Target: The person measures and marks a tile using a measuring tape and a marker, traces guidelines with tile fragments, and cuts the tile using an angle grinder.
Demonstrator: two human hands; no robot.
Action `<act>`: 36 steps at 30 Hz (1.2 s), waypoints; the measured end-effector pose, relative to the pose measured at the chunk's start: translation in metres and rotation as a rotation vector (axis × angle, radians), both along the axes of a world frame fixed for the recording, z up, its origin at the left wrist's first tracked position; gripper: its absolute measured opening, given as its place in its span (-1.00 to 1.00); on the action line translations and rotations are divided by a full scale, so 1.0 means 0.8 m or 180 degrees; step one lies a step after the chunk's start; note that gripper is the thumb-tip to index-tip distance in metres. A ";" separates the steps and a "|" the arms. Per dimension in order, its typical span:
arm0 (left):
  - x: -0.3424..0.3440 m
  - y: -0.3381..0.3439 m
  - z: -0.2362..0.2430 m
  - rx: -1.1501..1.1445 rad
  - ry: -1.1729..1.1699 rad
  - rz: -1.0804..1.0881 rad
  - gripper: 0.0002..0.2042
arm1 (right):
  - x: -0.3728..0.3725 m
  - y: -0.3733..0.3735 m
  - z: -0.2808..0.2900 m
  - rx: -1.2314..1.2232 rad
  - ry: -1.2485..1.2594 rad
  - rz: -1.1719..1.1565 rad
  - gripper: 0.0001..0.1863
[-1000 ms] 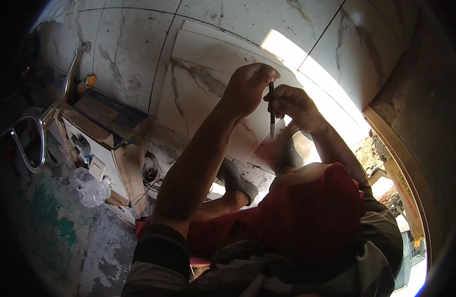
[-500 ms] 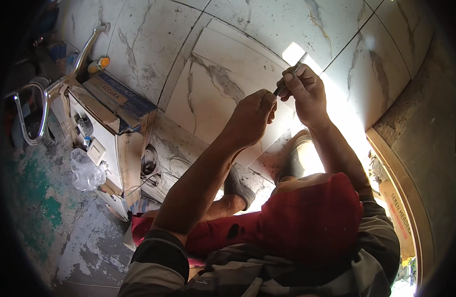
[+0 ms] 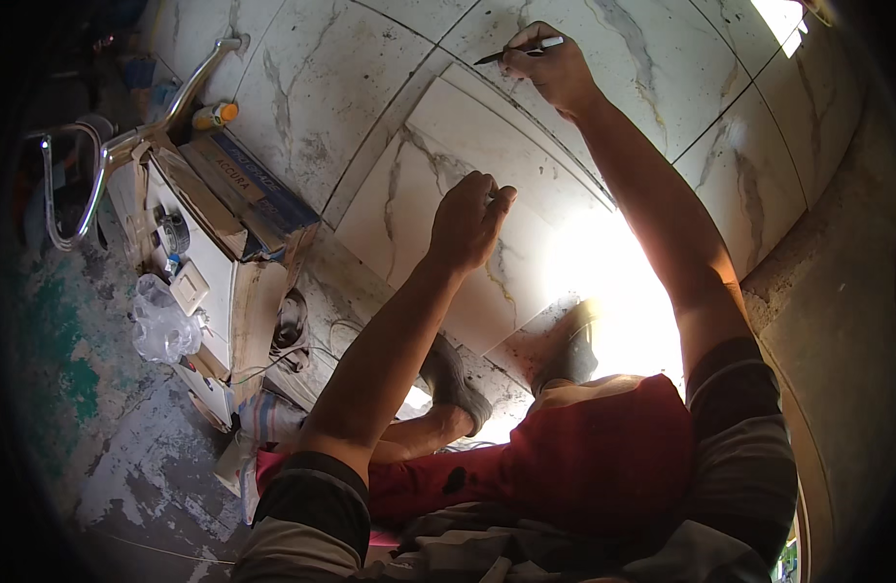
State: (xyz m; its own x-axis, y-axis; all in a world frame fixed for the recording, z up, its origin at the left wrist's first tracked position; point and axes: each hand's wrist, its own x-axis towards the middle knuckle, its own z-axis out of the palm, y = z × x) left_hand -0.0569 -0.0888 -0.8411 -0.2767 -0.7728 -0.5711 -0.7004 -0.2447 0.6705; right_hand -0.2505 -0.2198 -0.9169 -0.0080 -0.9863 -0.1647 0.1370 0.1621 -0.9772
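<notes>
My right hand [image 3: 550, 68] grips a black marker [image 3: 489, 56] with a pale end, its dark tip pointing left, over the marbled floor tiles [image 3: 633, 49] just beyond two stacked loose tiles. My left hand [image 3: 467, 219] is closed over the middle of the loose tiles [image 3: 409, 223]; a small bit of something shows between thumb and fingers, too small to name. Bright sunlight falls across the tiles to the right and hides their surface there.
At left are a bent chrome pipe [image 3: 197, 73], an orange-capped bottle [image 3: 213, 115], long cardboard boxes [image 3: 263, 204], a switch plate [image 3: 188, 287], a plastic bag [image 3: 161, 321] and wires. My feet, in dark footwear [image 3: 448, 379], are below. A wooden strip [image 3: 798, 428] edges the right.
My hands have parted: the right moved up and away with the marker, now turned sideways, while the left moved slightly left and stays closed.
</notes>
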 end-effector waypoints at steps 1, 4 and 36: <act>-0.001 -0.005 -0.018 -0.0986 -0.0166 -0.0433 -0.74 | 0.015 -0.007 -0.010 -0.0049 0.0331 0.0041 -0.83; -0.007 -0.008 -0.039 -0.2186 -0.0802 -0.1110 -0.68 | 0.047 -0.014 -0.019 -0.0518 0.1285 0.0076 -0.82; -0.007 -0.005 -0.057 -0.1591 -0.1834 -0.1581 -0.45 | 0.080 -0.003 -0.028 -0.0694 0.1309 0.0010 -0.83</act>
